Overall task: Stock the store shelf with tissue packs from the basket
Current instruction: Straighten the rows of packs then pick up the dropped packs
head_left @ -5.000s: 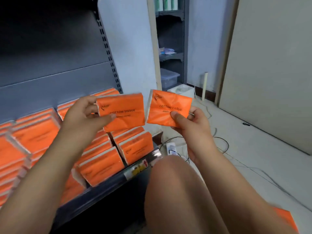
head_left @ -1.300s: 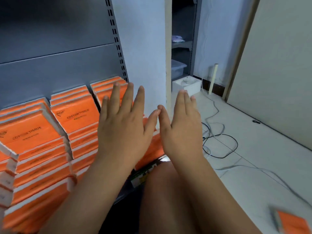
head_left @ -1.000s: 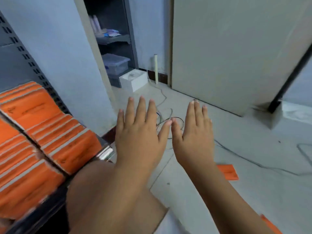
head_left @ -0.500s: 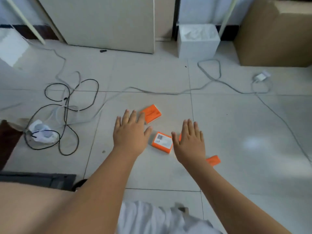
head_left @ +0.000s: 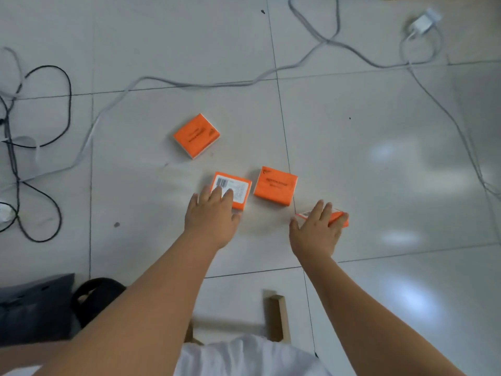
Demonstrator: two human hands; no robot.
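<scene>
Four orange tissue packs lie flat on the tiled floor (head_left: 379,158). The left hand (head_left: 212,215), fingers spread, touches the barcode-up pack (head_left: 238,189). The right hand (head_left: 315,229) covers the tilted near pack (head_left: 339,217), fingers open, not gripping. Bare tiles surround them.

We no longer face the shelf; our view now tips down at the floor (head_left: 379,131). Our left hand (head_left: 212,217) reaches the barcode pack (head_left: 238,189), and our right hand (head_left: 317,230) covers another pack (head_left: 339,217).
</scene>
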